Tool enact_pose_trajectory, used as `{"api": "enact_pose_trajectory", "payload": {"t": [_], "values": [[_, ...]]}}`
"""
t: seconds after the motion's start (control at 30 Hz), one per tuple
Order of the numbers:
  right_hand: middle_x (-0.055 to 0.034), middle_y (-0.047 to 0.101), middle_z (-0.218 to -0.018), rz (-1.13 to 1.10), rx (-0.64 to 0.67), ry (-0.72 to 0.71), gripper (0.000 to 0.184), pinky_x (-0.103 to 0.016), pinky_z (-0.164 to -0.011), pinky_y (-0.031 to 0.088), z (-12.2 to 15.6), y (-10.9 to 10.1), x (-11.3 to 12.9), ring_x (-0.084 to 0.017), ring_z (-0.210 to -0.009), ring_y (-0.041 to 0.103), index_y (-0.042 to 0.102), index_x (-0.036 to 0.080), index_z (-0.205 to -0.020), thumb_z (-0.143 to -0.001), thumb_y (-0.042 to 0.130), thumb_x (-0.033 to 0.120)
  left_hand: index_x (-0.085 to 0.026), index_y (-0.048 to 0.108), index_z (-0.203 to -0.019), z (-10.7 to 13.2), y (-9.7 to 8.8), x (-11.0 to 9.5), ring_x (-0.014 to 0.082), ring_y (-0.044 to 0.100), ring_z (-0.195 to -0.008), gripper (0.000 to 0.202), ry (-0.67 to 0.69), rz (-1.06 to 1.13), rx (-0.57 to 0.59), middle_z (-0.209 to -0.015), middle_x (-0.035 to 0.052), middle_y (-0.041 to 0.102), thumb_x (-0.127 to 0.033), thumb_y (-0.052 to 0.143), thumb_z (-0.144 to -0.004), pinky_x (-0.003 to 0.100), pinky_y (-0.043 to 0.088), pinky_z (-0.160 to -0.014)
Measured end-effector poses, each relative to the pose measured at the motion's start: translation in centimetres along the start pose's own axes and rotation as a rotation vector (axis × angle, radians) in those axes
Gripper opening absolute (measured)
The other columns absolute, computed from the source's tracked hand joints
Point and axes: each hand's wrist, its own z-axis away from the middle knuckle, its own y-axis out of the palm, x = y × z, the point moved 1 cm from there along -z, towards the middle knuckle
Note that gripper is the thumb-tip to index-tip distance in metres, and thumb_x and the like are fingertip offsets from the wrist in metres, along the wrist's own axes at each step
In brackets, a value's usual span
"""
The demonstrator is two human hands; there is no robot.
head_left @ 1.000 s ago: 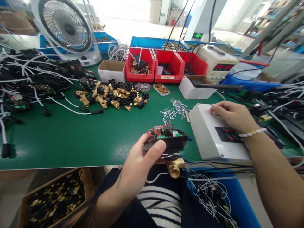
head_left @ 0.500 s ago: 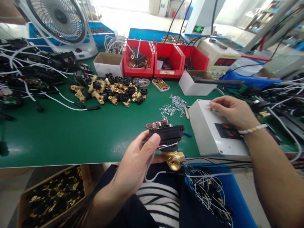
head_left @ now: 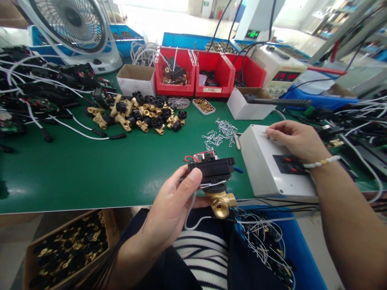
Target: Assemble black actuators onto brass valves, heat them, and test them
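Left hand: left hand [head_left: 173, 205] was curled around a black valve unit [head_left: 213, 171], thumb pressed on its near edge, gripping it firmly just above the front edge of the counter [head_left: 75, 173].
Valve unit: black housing sat level on top, red wires and a small board showing above it, a brass fitting [head_left: 221, 202] hanging beneath with its round opening facing the person, a thin white lead looping down toward the lap.
Right hand: right hand [head_left: 298, 139] lay flat and loosely spread on a white box [head_left: 269, 169], fingertips at its far edge, holding nothing; a bead bracelet [head_left: 321, 163] circled the wrist.
White box: it stood on the counter just right of the valve unit, a black panel with red parts on its top, partly under the wrist.
Behind: loose wire clips [head_left: 220, 133] lay scattered near the box's far corner; a heap of brass and black fittings [head_left: 142, 114] lay further left.
Back row: red bins [head_left: 211, 72] stood side by side, a white fan [head_left: 72, 32] to the far left.
Below the counter: a cardboard box of fittings [head_left: 66, 249] sat at lower left.
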Motion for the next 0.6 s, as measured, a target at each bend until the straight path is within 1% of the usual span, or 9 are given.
{"api": "enact_pose_trajectory", "payload": {"t": [0.13,0.2,0.3,0.4,0.5,0.6], "values": [[-0.0054,0.064,-0.074,0.002,0.003,0.009,0.041,-0.037,-0.072,0.042,-0.04,0.02,-0.01,-0.020,-0.068,0.054,0.064,0.019,-0.073,-0.054,0.062,0.056,-0.013,0.063,-0.117,-0.06,0.10,-0.06,0.0241,0.070,-0.094,0.034,0.047,0.044,-0.028,-0.106,0.0114,0.071,-0.031,0.065,-0.089,0.034,0.057,-0.083],[-0.0055,0.064,-0.075,0.001,0.003,0.013,0.042,-0.037,-0.072,0.042,-0.09,0.06,-0.02,-0.020,-0.069,0.054,0.064,0.019,-0.073,-0.053,0.063,0.055,-0.013,0.062,-0.118,-0.20,0.11,-0.16,0.0227,0.071,-0.092,0.030,0.067,0.087,-0.055,-0.106,0.0112,0.072,-0.027,0.062,-0.091,0.033,0.058,-0.082],[-0.0056,0.064,-0.075,-0.003,0.000,0.022,0.041,-0.037,-0.072,0.042,-0.10,0.10,0.03,-0.020,-0.069,0.054,0.064,0.019,-0.073,-0.053,0.063,0.055,-0.012,0.065,-0.111,-0.40,0.15,-0.32,0.0216,0.072,-0.089,0.024,0.001,0.170,-0.031,-0.101,0.0121,0.074,-0.025,0.048,-0.098,0.032,0.059,-0.079],[-0.0057,0.064,-0.075,-0.003,-0.001,0.030,0.041,-0.037,-0.072,0.043,0.01,0.09,0.19,-0.020,-0.069,0.055,0.064,0.019,-0.073,-0.052,0.062,0.055,-0.012,0.067,-0.104,-0.40,0.24,-0.48,0.0204,0.073,-0.088,0.033,-0.089,0.247,-0.006,-0.097,0.0131,0.075,-0.024,0.036,-0.102,0.031,0.060,-0.077],[-0.0058,0.065,-0.074,0.008,-0.003,0.033,0.040,-0.037,-0.071,0.043,0.07,0.08,0.29,-0.021,-0.069,0.055,0.064,0.020,-0.072,-0.052,0.062,0.054,-0.011,0.069,-0.101,-0.23,0.38,-0.61,0.0191,0.074,-0.085,0.040,-0.131,0.278,-0.008,-0.095,0.0133,0.076,-0.024,0.031,-0.104,0.029,0.060,-0.076],[-0.0058,0.065,-0.074,0.023,-0.005,0.032,0.039,-0.037,-0.071,0.043,-0.02,0.12,0.19,-0.021,-0.069,0.055,0.064,0.020,-0.072,-0.053,0.062,0.053,-0.011,0.070,-0.099,-0.04,0.56,-0.73,0.0186,0.074,-0.084,0.042,-0.133,0.277,0.017,-0.094,0.0126,0.076,-0.024,0.031,-0.104,0.029,0.060,-0.076]]}}
